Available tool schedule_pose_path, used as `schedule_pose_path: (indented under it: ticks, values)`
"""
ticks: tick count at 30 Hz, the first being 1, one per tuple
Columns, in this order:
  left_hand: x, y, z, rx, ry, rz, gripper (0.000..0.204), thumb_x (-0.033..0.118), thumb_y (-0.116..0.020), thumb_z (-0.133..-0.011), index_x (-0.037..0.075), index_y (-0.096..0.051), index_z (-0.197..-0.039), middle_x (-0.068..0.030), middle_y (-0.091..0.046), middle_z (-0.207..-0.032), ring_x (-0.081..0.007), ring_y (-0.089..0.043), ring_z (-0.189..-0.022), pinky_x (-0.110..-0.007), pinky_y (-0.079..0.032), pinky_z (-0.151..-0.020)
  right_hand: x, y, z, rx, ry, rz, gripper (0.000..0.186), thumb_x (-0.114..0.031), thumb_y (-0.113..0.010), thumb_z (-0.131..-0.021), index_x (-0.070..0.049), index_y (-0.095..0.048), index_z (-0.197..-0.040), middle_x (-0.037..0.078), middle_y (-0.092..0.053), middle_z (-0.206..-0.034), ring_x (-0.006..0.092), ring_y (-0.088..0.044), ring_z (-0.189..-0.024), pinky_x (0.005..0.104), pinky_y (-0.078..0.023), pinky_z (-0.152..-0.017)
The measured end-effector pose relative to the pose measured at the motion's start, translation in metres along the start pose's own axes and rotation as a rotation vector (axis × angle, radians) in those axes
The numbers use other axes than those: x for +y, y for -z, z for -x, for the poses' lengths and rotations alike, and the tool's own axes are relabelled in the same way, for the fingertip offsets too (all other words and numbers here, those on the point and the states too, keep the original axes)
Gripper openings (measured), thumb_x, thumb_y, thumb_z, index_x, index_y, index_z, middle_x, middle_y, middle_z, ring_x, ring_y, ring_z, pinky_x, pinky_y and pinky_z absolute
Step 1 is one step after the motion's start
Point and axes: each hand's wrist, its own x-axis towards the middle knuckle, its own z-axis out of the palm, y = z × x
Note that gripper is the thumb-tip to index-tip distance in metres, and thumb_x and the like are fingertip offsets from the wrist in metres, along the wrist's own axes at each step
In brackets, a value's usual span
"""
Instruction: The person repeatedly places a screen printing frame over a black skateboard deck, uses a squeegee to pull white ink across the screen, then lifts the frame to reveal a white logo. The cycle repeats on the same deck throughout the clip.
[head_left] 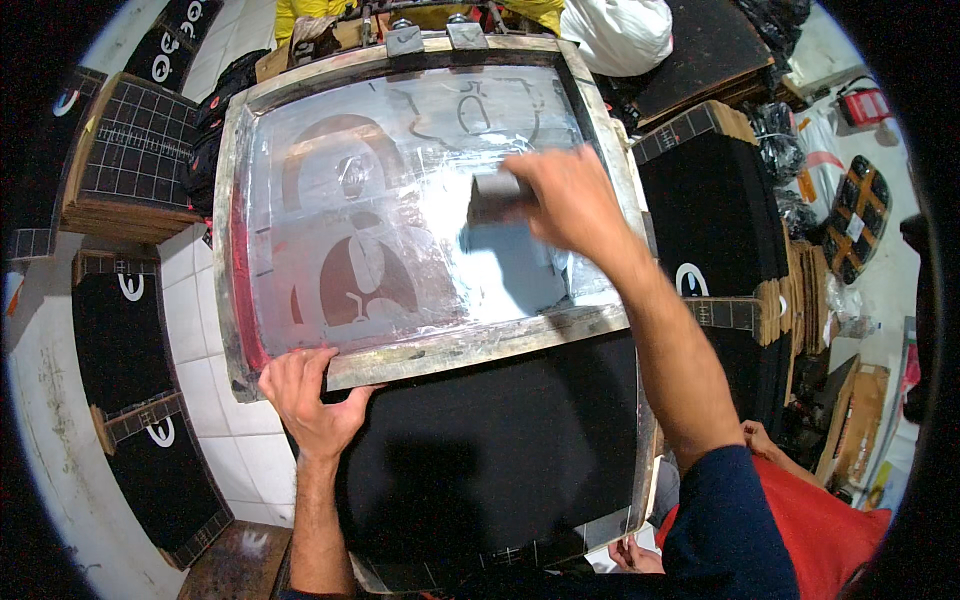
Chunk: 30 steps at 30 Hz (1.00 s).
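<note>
A wooden-framed printing screen (480, 352) tilts up over a black cloth panel (500, 440). Its pale mesh carries brownish stencil shapes. My left hand (318, 405) grips the near left part of the frame, fingers over the top and thumb along the near edge. Above the right half of the mesh is my right hand (570, 205), smeared by motion. It is closed round a short dark grey block (495, 198), whose exact kind is blurred. Whether the block touches the mesh I cannot tell. Two metal clamps (405, 40) hold the frame's far edge.
Black printed panels (120, 340) lie along the left, near a stack of gridded boards (135, 150). More panels (705, 210) are stacked close on the right. A person in a red top (800, 510) is at the lower right, hands near the table. A white bag (620, 35) sits behind.
</note>
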Motion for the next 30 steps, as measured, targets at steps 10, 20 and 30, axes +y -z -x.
schedule_pose_path:
  ticks: [10, 20, 30]
  values:
    - [0.001, 0.000, 0.000, -0.009, 0.010, -0.003, 0.056, 0.035, -0.096, -0.061, 0.008, -0.070, -0.103, -0.0066, -0.066, -0.100, -0.0287, -0.060, -0.103, -0.048, -0.037, -0.099, -0.010, -0.011, 0.002, 0.098, -0.057, -0.079, 0.038, -0.008, -0.083, -0.069, -0.014, -0.072, -0.105, 0.008, -0.074, -0.102, 0.0329, -0.066, -0.102, 0.0493, -0.046, -0.087]
    - [0.025, 0.070, -0.042, 0.020, -0.126, -0.094, 0.064, 0.040, -0.095, -0.060, 0.007, -0.071, -0.110, -0.0082, -0.067, -0.106, -0.0289, -0.061, -0.106, -0.049, -0.034, -0.107, -0.085, 0.065, 0.116, 0.329, -0.063, -0.081, 0.040, -0.027, -0.080, -0.075, -0.010, -0.069, -0.109, 0.008, -0.064, -0.099, 0.0304, -0.060, -0.094, 0.0435, -0.048, -0.083]
    - [0.004, 0.096, -0.129, 0.783, -0.095, 0.006, 0.067, 0.025, -0.076, -0.092, -0.005, -0.049, -0.145, -0.0232, -0.052, -0.145, -0.0322, -0.048, -0.135, -0.046, -0.041, -0.112, 0.051, 0.183, 0.100, 0.458, 0.238, 0.164, 0.041, -0.023, -0.064, -0.096, 0.001, -0.062, -0.130, 0.021, -0.062, -0.121, 0.0314, -0.066, -0.108, 0.0415, -0.062, -0.084]
